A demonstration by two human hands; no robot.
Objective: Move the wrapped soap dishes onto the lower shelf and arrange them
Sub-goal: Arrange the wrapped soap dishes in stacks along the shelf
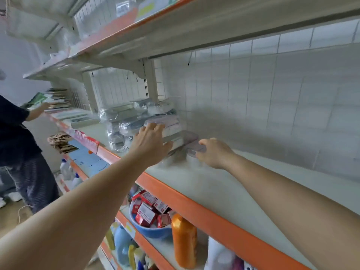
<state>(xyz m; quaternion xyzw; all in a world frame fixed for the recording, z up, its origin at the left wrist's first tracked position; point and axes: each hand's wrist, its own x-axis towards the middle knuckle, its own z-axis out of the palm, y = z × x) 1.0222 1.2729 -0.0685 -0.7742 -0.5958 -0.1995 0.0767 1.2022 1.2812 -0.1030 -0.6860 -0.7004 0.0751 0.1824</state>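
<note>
Mostly done | wrapped soap dishes [140, 121] stacked at back of shelf [224, 184], several piles touching | left hand [151, 142] spread flat against stack, gripping nothing | right hand [213, 152] curled on low dish [191, 146], grip unclear through blur | remaining: squaring piles, judged.

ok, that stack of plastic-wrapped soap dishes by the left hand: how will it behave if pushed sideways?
The stack of clear-wrapped plastic soap dishes looks uneven, so it may topple or shear. Glossy film probably slides easily on the smooth white shelf. Likely light.
</note>
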